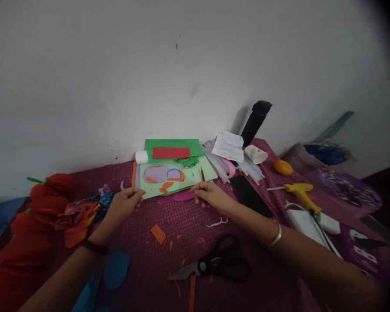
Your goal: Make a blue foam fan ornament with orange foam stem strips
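Observation:
Both hands hover over the front edge of a pale green sheet on the table. My left hand has its thumb and fingertips pinched together; whatever may be between them is too small to make out. My right hand is likewise curled in a pinch, and its contents, if any, cannot be seen. On the sheet lie lilac and orange cut-outs, green paper shreds and a pencil. Black-handled scissors lie below the hands, near an orange paper piece and scraps.
Red paper pumpkins and a heap of coloured scraps are at left. A black phone, glue sticks, a yellow glue gun and a white power bank lie at right. A wall stands behind.

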`<state>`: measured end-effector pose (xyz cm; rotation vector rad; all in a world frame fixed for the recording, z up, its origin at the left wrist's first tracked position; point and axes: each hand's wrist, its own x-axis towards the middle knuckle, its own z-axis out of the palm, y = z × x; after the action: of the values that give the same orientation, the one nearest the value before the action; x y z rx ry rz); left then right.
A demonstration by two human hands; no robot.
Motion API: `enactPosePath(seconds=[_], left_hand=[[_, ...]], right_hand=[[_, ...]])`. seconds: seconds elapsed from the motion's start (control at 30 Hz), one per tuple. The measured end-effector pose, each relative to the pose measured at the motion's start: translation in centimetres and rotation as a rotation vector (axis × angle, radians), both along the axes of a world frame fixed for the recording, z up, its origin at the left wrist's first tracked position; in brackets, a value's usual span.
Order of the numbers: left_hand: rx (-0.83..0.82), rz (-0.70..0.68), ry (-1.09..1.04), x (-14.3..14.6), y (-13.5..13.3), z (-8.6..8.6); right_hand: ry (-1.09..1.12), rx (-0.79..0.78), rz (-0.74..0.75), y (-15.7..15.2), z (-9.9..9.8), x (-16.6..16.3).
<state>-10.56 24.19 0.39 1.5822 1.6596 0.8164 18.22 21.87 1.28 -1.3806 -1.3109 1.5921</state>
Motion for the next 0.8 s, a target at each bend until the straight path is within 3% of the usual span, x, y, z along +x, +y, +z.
enactPosePath(seconds=[0.13,0.23,0.33,0.43,0.63,0.8], left_hand=[[0.131,-0.147,0.147,2.4,2.2,0.4],[0.186,-0.259,0.222,3.6,3.3,0.3],[0.316,-0.449,0.379,3.9,3.1,-0.3],[0.463,-0.595,0.55,3.9,2.4,-1.1],[0.551,-0.586,0.526,3.4,2.1,-2.4],[0.638,-0.653,0.548,2.1,2.3,-2.5]], right_hand=[[-0.124,0.091,0.124,-1.9,-0.7,1.5],[-0.281,0.314,0.213,-2.7,-1.2,1.4],[-0.434,0.554,0.294,-2.6,-1.4,0.7],[-0.522,0.668,0.326,-1.5,-1.3,-0.4],[-0.635,0.719,0.292,2.3,-1.5,-2.8],[-0.782,0.703,0.317,4.0,-2.2,-4.0]])
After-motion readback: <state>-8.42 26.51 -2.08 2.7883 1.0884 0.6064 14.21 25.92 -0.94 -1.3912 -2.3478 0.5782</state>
